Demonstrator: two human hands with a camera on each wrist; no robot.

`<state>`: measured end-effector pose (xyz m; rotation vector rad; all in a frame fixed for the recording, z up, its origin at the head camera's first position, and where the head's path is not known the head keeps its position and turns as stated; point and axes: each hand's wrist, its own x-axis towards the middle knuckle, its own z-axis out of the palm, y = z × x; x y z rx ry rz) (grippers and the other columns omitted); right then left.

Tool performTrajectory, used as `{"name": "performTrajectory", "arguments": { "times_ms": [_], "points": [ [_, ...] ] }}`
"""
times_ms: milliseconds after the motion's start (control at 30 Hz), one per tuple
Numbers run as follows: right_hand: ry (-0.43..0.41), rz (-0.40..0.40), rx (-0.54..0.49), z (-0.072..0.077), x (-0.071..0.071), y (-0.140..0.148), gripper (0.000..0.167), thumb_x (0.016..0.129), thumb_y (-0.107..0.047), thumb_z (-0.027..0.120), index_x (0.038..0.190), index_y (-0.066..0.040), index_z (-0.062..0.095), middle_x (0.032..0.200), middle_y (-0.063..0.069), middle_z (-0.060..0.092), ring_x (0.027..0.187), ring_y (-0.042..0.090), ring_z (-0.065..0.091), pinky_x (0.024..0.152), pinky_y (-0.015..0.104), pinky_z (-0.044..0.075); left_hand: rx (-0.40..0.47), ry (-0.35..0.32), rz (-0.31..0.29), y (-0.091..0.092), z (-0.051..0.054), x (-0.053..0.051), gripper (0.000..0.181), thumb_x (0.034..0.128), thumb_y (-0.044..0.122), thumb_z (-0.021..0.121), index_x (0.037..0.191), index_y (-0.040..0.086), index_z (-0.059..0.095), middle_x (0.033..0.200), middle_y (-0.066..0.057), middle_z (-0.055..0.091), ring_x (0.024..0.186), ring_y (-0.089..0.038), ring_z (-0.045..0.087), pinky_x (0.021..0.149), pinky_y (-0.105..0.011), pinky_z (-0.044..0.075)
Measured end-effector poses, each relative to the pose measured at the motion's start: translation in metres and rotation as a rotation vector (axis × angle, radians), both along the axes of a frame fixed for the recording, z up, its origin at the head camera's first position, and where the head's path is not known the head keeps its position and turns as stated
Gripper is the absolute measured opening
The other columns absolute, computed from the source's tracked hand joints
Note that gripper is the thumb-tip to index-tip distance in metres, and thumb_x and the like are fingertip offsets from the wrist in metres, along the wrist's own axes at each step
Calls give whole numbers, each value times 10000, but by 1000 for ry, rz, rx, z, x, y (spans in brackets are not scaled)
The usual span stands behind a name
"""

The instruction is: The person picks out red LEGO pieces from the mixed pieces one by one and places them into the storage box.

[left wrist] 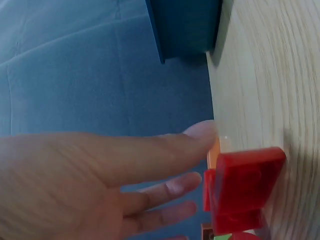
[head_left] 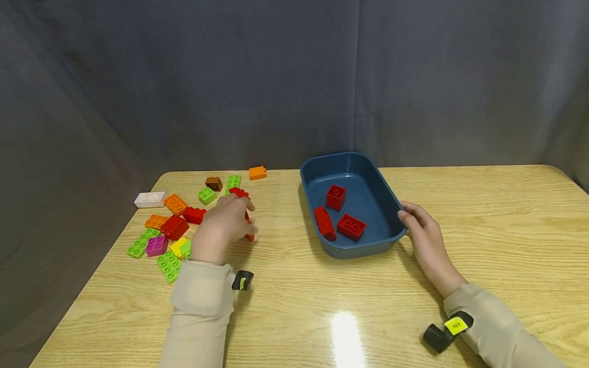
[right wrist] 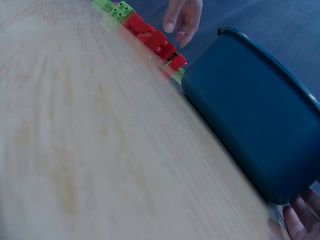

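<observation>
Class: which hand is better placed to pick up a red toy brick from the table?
Probably the left hand: it is close to the red toy bricks, spread open and gripping nothing. The right hand is farther off, holding the blue tub by its edge.

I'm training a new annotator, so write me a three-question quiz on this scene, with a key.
1. How many red plastic bricks lie inside the blue plastic bin?
2. True or false: the magenta plastic brick lies on the wood-grain table, outside the bin.
3. Which hand holds the bin's rim: A) left, B) right, C) both?

Key: 1. Three. 2. True. 3. B, the right hand.
</observation>
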<state>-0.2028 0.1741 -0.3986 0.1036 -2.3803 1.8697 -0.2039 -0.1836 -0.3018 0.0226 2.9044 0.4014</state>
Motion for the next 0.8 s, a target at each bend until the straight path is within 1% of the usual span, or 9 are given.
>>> {"name": "performTrajectory", "arguments": {
  "times_ms": [100, 200, 300, 367, 500, 600, 700, 800],
  "points": [
    [-4, 2, 4, 0, 0, 0, 505, 1067, -360, 420, 1430, -11, 466, 1321, 94, 514, 1085, 30, 502, 874, 148, 419, -8, -12, -28, -3, -2, 0, 556, 769, 104, 839, 1280, 55, 623, 1305, -179, 496, 1196, -350, 428, 915, -483, 475],
    [-5, 5, 4, 0, 0, 0, 508, 1068, -360, 417, 1432, -9, 461, 1334, 107, 507, 1088, 31, 501, 877, 146, 421, -39, -11, -54, -6, -6, -1, 553, 731, 55, 857, 1244, 69, 650, 1278, -168, 494, 1177, -344, 418, 899, -456, 485],
    [-4, 4, 1, 0, 0, 0, 508, 1068, -359, 416, 1431, -6, 461, 1337, 112, 506, 1089, 31, 502, 880, 144, 422, -55, 2, -57, -7, -10, -3, 496, 752, 36, 834, 1216, 75, 663, 1239, -157, 506, 1161, -343, 418, 894, -450, 478],
    [-2, 2, 5, 0, 0, 0, 508, 1068, -360, 416, 1432, -9, 462, 1336, 109, 507, 1088, 28, 502, 879, 143, 422, -45, 11, -54, -6, -13, -4, 459, 772, 19, 811, 1204, 74, 667, 1203, -149, 517, 1164, -347, 415, 887, -459, 470],
    [2, 4, 2, 0, 1, 0, 509, 1068, -362, 417, 1434, -12, 462, 1335, 103, 509, 1092, 25, 503, 882, 142, 424, -40, 36, -51, -3, -16, -7, 402, 802, 39, 789, 1186, 74, 677, 1218, -147, 557, 1192, -358, 409, 895, -488, 457],
    [4, 7, -2, 0, 1, 0, 509, 1068, -362, 417, 1435, -11, 460, 1336, 106, 509, 1095, 28, 505, 885, 142, 424, -39, 36, -39, 0, -18, -9, 388, 815, 74, 793, 1187, 84, 684, 1219, -125, 607, 1199, -355, 424, 918, -505, 442],
    [3, 9, -6, 0, 1, 0, 509, 1069, -362, 416, 1434, -10, 459, 1337, 108, 507, 1095, 33, 505, 885, 143, 424, -32, 12, -43, 3, -18, -10, 380, 834, 108, 788, 1197, 86, 677, 1109, -98, 649, 1126, -334, 485, 900, -480, 451],
    [2, 8, -8, 0, 1, 0, 508, 1069, -359, 417, 1433, -7, 459, 1332, 101, 508, 1093, 34, 505, 883, 141, 424, -20, -11, -57, 6, -18, -11, 362, 860, 143, 773, 1201, 81, 668, 964, -74, 639, 1008, -299, 532, 851, -438, 469]
  ]
}}
